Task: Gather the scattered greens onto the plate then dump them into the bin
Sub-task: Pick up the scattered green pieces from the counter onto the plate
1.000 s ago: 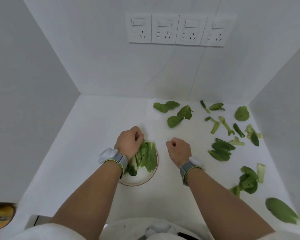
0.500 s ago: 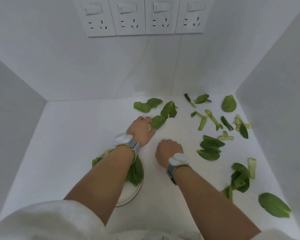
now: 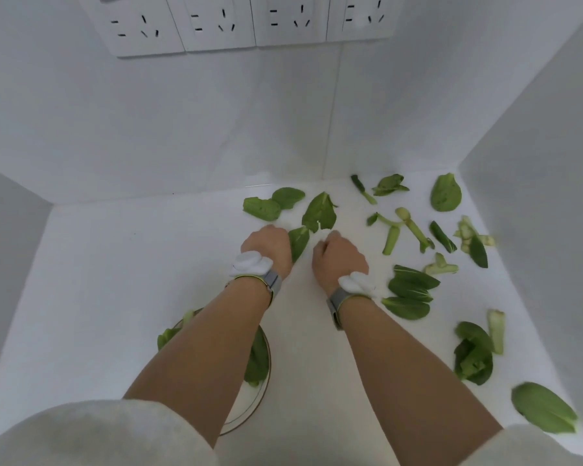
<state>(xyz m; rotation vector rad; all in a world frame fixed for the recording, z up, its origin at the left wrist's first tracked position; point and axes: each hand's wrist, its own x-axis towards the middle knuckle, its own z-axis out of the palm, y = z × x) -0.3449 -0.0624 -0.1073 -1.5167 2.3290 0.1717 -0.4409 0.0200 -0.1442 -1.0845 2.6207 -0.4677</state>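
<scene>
Green leaves and stalks lie scattered over the white surface, mostly to the right. My left hand (image 3: pixel 266 247) is curled with its fingers down on the left edge of a small green leaf (image 3: pixel 298 242), pinching it against the surface. My right hand (image 3: pixel 339 260) is a loose fist just right of that leaf, with nothing seen in it. A larger leaf (image 3: pixel 320 211) lies just beyond both hands. The white plate (image 3: pixel 266 391) sits under my left forearm and holds greens (image 3: pixel 258 361). No bin is in view.
White walls close in the surface on the left, back and right. Wall sockets (image 3: pixel 216 25) sit high on the back wall. More leaves lie at the far right (image 3: pixel 446 193), mid right (image 3: pixel 411 289) and near right (image 3: pixel 542 410); cut stalks (image 3: pixel 413 228) lie between them.
My left hand left the plate, reached forward to the small leaf and curled onto it. My right hand moved forward beside it. The camera tipped forward, so the plate now sits nearer me.
</scene>
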